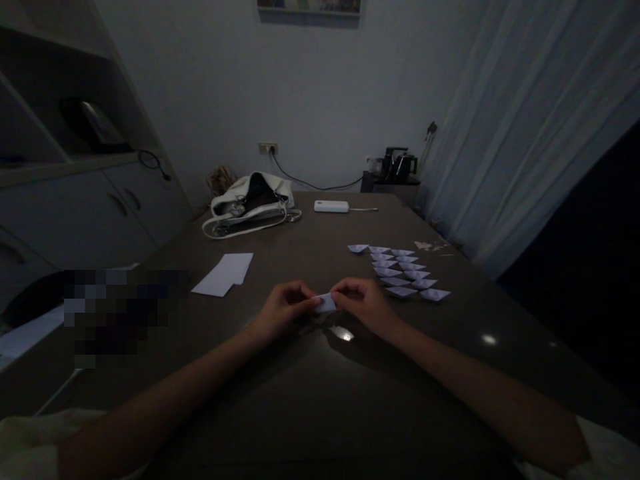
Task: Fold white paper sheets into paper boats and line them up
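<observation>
A small folded piece of white paper (326, 303) is held between my two hands, just above the table. My left hand (287, 304) pinches its left end between thumb and fingers. At the other end, my right hand (364, 303) grips it in the same way. To the right of my right hand stand several folded paper boats (400, 291), set in rows. A few flat sheets of white paper (220, 276) lie overlapping to the left of my left hand.
Toward the back of the dark table (310, 413) rest a white handbag (255, 200) and a white power bank (331, 207) with a short cable. Pinkish scraps (430, 247) lie near the right edge. A kettle (403, 165) stands beyond the far end.
</observation>
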Tool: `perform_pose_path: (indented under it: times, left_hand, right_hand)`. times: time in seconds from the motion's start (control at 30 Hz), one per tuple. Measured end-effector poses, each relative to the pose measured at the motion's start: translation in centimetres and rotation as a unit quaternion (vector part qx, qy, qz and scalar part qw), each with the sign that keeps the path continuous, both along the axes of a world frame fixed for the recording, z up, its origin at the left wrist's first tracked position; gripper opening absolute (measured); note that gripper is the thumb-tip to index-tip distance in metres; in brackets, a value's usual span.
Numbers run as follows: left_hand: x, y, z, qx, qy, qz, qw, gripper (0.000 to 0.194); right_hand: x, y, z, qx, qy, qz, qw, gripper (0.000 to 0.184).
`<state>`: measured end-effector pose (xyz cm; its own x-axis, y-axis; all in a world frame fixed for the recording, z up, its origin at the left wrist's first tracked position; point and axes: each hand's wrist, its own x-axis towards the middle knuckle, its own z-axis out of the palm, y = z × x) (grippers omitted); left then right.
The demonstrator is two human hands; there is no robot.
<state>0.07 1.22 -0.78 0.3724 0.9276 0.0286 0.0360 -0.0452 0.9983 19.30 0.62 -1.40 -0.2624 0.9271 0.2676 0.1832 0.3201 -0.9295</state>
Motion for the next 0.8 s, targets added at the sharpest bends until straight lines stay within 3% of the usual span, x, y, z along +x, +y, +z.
perform_pose_path:
  times: [0.23,0.4,0.57,0.8]
  left_hand:
    - [-0.02,0.04,-0.17,0.038,0.023,0.004,0.999,0.024]
    - [0.08,-0.2,-0.05,0.001,-0.01,-0.012,1.0,0.025]
    - [0.07,-0.4,0.02,-0.018,-0.026,-0.014,0.999,0.024]
    - [-0.01,-0.36,0.36,0.018,-0.001,0.042,0.999,0.026]
  right_hand:
    - [0.01,-0.27,0.24,0.066,-0.053,-0.019,0.996,0.011]
    - [-0.05,-0.59,0.57,0.093,-0.033,-0.014,0.995,0.009]
    - [-0.03,-0.28,0.41,0.054,0.004,-0.027,0.998,0.012]
    - [0.0,-0.03,-0.04,-0.007,-0.004,0.006,1.0,0.018]
